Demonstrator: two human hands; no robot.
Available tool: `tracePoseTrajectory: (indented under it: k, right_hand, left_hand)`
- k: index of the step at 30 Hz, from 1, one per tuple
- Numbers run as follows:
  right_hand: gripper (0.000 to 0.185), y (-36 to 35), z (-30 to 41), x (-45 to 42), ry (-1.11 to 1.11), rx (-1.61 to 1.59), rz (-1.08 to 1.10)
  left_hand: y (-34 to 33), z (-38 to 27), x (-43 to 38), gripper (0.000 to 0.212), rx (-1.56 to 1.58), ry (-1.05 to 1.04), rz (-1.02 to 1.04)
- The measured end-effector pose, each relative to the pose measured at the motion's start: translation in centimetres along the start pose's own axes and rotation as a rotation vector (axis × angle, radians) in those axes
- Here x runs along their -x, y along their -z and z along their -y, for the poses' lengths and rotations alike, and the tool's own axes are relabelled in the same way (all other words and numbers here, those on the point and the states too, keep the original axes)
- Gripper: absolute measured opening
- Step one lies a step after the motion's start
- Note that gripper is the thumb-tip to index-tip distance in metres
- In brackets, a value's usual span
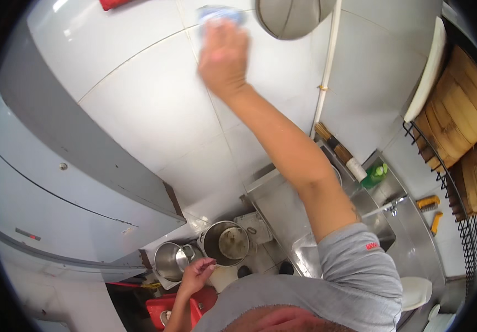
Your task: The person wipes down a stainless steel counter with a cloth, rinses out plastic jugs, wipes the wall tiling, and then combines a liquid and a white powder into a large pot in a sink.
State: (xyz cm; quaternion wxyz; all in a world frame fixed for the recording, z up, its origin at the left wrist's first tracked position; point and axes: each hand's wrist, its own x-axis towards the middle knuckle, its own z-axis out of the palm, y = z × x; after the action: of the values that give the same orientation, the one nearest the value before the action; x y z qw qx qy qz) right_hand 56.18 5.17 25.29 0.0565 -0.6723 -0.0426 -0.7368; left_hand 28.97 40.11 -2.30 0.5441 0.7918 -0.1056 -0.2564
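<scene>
My right hand [224,60] is stretched high against the white tiled wall [155,99]. Under its fingers is a blue-and-white cloth [220,15], blurred and held to the tiles. Low in the view, my left hand [197,274] hangs in the air with fingers loosely curled and thumb apart, and I see nothing in it. Below and beside that hand stand two metal pots on the floor: a shiny one [167,262] and a larger one [226,242] with a stained bottom.
A grey metal cabinet [84,178] fills the left side. At right is a stainless steel sink unit [282,199] with a faucet [393,206], a green pump bottle [374,175] and a bamboo brush [340,151]. A wire rack [439,168] holds wooden boards [456,112]. A red container [159,309] sits lower left.
</scene>
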Motion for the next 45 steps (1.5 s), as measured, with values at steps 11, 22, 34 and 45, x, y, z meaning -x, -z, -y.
tracePoseTrajectory:
  k: [11, 22, 34, 45]
  right_hand:
    - [0.031, 3.3, -12.8, 26.0, -0.809, 0.306, 0.245]
    - [0.024, 5.7, -17.8, 27.8, -1.361, 0.174, 0.319]
    - [0.023, 2.4, -20.5, 33.7, -1.254, 0.457, 0.037]
    - [0.032, 3.0, -17.1, 35.0, -1.367, 0.330, 0.208]
  left_hand:
    - [0.9, 4.0, 5.6, 0.022, 0.161, 0.150, -0.140]
    - [0.5, 2.4, 3.9, 0.020, 0.168, 0.175, -0.061]
    - [0.4, 1.9, 2.7, 0.019, 0.113, 0.200, -0.062]
    - [-0.9, 2.0, 1.6, 0.017, 0.123, 0.191, -0.006]
